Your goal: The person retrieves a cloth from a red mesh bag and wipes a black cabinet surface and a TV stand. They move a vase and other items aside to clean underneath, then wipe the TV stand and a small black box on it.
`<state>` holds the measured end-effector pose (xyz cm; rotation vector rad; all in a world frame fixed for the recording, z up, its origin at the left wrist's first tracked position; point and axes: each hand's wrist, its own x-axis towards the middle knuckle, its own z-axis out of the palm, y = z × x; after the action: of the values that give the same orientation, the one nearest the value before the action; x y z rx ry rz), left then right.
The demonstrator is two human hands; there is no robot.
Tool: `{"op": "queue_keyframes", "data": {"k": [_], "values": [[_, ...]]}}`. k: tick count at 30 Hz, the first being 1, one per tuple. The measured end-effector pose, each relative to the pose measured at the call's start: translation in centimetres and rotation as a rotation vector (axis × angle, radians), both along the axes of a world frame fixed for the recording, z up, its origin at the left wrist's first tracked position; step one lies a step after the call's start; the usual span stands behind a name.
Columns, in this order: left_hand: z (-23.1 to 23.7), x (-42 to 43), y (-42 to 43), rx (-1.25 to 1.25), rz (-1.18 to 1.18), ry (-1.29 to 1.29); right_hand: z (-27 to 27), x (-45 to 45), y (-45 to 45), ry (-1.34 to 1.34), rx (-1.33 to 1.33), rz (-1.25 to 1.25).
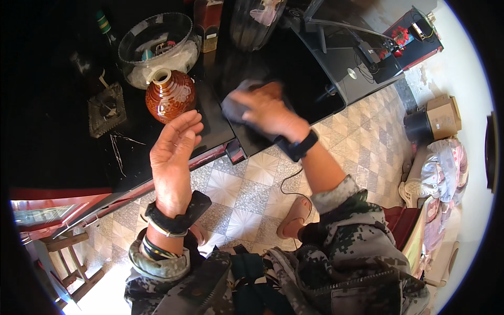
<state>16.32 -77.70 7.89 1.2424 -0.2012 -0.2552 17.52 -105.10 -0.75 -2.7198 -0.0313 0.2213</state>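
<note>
My right hand (271, 112), blurred by motion, has a dark grey cloth (235, 106) under its palm and fingers on the glossy black cabinet top (303, 75). My left hand (175, 145) hangs at the front edge with its fingers loosely curved and nothing in them. Its fingertips overlap the lower side of a round reddish-brown glazed vase (171, 96) in the picture; I cannot tell whether they touch. The vase stands upright, its pale mouth facing up. Behind it is a clear glass bowl (157, 39) with a scalloped rim, holding a plastic bag and small items.
A glass ashtray (106, 110) and a green-capped bottle (104, 23) are at left. Behind stand a red box (208, 25) and a large glass vase (256, 23). At right are a black device with cables (366, 53), a cardboard box (443, 118) and piled bedding (445, 169).
</note>
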Motion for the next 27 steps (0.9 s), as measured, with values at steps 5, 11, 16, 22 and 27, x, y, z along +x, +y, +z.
{"op": "queue_keyframes", "data": {"k": [5,11,16,22,27], "values": [[0.3,0.5,0.6,-0.037,-0.058,0.127,-0.5,6.5,-14.8,0.033,0.123,-0.708],[-1.0,1.7,-0.3,-0.061,-0.221,0.424,0.0,10.0,-3.0,0.081,-0.062,-0.533],[-3.2,2.4,-1.2,-0.156,-0.124,0.576,1.6,3.3,5.9,0.013,-0.140,-0.175],[-4.4,3.3,-0.6,-0.470,-0.048,0.690,1.4,0.5,-3.7,0.106,-0.248,-0.583],[-4.8,3.3,-0.6,-0.638,-0.026,0.672,-1.0,6.4,-14.7,0.187,-0.237,-0.971]]}}
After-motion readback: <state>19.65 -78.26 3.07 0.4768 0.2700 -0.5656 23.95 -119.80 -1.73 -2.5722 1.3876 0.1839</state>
